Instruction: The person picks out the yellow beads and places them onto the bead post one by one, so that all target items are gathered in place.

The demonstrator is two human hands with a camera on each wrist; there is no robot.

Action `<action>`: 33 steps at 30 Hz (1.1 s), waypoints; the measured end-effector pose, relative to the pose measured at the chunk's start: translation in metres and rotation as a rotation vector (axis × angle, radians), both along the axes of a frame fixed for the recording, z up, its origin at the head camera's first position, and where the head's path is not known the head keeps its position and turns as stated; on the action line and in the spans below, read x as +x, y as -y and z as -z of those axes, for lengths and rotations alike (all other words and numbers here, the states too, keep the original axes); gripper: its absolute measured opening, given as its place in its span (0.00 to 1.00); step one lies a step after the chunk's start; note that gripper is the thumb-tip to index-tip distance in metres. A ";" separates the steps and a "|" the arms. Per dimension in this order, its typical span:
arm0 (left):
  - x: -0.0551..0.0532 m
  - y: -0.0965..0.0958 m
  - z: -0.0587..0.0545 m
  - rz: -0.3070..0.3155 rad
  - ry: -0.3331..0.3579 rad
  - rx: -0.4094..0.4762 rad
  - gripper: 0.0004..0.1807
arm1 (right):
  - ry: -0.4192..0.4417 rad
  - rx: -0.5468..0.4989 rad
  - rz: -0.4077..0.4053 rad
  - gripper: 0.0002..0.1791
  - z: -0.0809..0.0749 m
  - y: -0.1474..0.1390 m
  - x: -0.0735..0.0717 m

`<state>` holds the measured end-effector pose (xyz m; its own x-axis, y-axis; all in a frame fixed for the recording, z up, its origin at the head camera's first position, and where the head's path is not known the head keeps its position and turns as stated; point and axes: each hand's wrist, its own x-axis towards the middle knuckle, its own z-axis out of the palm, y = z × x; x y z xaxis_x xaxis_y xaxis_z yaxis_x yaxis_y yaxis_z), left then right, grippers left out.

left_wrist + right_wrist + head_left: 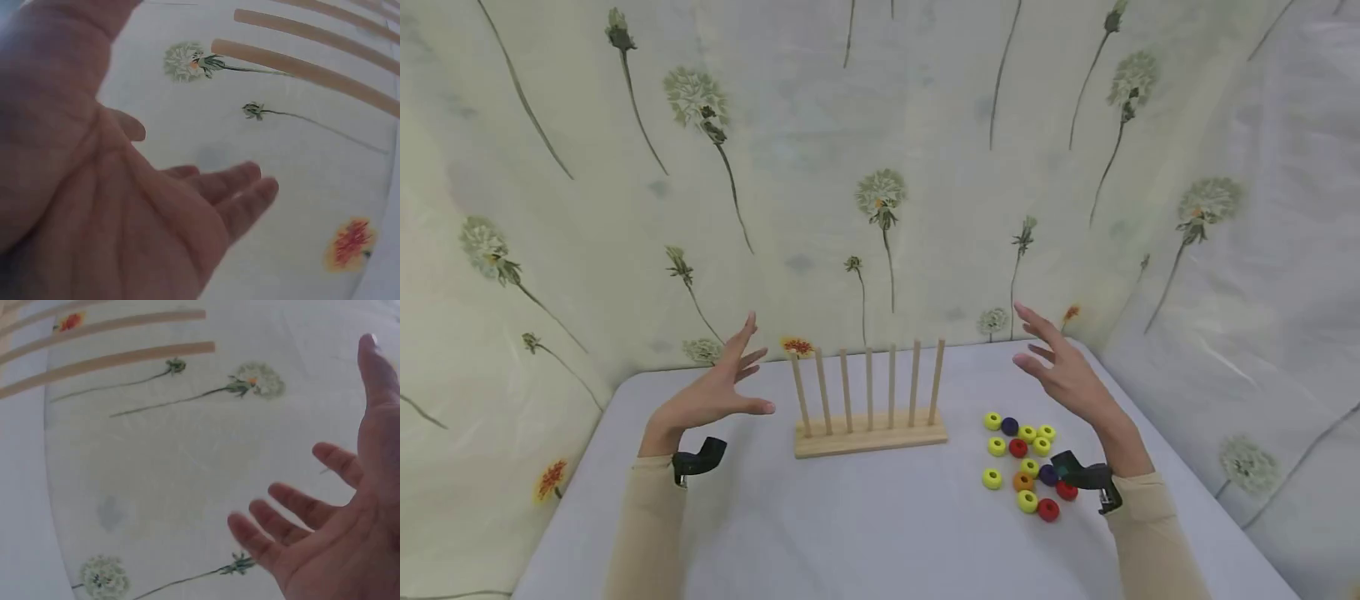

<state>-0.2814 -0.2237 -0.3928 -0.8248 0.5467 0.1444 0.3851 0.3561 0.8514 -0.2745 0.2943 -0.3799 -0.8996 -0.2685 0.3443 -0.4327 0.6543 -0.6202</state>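
Note:
My left hand [711,387] is raised to the left of a wooden peg rack [872,440], fingers spread and holding nothing. In the left wrist view its palm [125,212] faces the camera, with pegs at the upper right. On the other side, my right hand [1067,375] hangs in the air beyond the rack, its fingers apart and nothing in them. Several upright pegs [869,387] stand in a row on the rack's base, all bare. Below my right hand lie loose round beads with holes: yellow [992,478], red [1048,510], dark purple [1010,427] and orange [1023,481].
A white-covered table [850,533] carries the rack and beads. Behind it and at the sides hangs a pale curtain [790,167] printed with dandelions. Each wrist wears a black camera mount, such as the left one [700,458]. The right forearm's sleeve [1153,533] passes beside the beads.

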 end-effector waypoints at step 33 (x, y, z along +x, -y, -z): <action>-0.045 -0.032 0.154 0.071 0.205 -0.107 0.46 | 0.559 -0.132 -0.018 0.32 0.159 -0.124 -0.017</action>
<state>-0.3261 -0.1921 -0.5467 -0.7902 0.6072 -0.0835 0.2355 0.4266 0.8732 -0.2914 0.4187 -0.5390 -0.9502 -0.2728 -0.1508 -0.0260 0.5515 -0.8338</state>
